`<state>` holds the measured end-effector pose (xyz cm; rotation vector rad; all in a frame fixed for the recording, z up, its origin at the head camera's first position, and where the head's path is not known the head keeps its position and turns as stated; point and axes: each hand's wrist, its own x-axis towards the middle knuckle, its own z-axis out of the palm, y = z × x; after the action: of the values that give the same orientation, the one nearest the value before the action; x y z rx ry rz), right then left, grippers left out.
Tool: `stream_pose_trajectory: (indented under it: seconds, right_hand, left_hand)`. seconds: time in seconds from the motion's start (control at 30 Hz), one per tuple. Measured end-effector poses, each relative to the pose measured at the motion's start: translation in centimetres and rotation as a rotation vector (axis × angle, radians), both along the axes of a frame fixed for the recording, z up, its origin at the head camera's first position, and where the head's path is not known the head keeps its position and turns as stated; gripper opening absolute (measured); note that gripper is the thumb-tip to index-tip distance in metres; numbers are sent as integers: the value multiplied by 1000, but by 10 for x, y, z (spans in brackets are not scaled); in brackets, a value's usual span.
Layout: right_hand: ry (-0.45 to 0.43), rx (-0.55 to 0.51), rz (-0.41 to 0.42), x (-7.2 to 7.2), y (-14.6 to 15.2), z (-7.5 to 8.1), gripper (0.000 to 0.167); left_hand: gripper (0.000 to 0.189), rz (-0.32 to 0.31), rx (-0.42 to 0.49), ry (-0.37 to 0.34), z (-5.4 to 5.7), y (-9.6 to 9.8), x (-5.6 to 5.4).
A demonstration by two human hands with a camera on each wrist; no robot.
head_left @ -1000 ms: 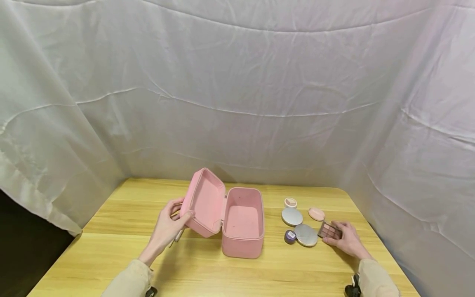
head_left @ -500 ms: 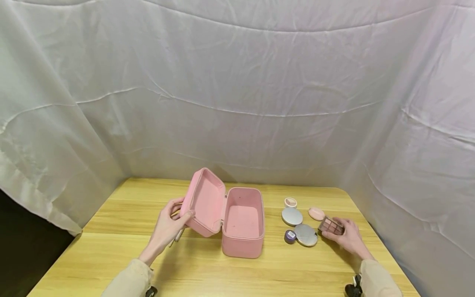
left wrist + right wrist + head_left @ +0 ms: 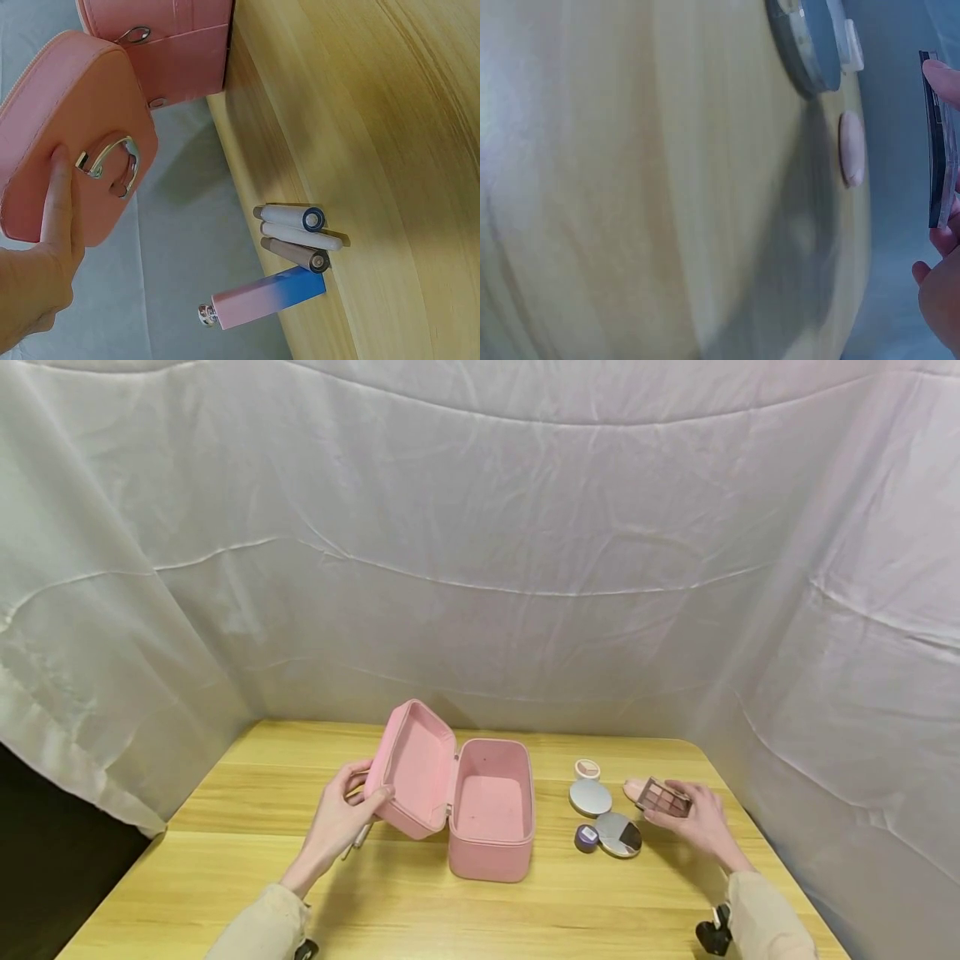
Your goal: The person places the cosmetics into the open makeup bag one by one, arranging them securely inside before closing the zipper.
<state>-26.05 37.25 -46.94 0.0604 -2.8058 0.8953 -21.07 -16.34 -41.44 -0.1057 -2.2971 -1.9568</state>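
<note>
A pink makeup case (image 3: 491, 860) stands with its lid (image 3: 420, 768) tipped over to the left. My left hand (image 3: 337, 818) grips that lid by its outer edge, thumb at the rim and fingers behind. A metal handle (image 3: 131, 161) shows on the lid's outside in the left wrist view. My right hand (image 3: 701, 827) pinches an eyeshadow palette (image 3: 664, 798) by its edges, raised above the table. Partly hidden behind the palette lies a pink powder puff (image 3: 633, 788). In the right wrist view the palette (image 3: 936, 150) appears edge-on between thumb and fingers.
Left of my right hand lie two round silver compacts (image 3: 590, 797), a small purple jar (image 3: 587, 838) and a round three-colour pan (image 3: 587, 769). Behind the lid, several pen-like tubes (image 3: 292, 217) and a pink-blue tube (image 3: 262, 296) lie on the table (image 3: 375, 910).
My right hand has lifted the palette off the table and tilted it up, moving it slightly farther back, over part of the puff. The left hand and the case have stayed still.
</note>
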Motion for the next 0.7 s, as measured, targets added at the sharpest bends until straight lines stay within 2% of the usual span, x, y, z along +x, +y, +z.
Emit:
stream_pose_trajectory:
  seconds: [0.3, 0.7]
  right_hand:
    - [50, -8, 34, -5, -11, 15, 77]
    - [62, 7, 106, -15, -38, 45, 73]
  left_hand:
    - [56, -3, 6, -1, -1, 0, 0]
    - [56, -2, 11, -4, -2, -1, 0]
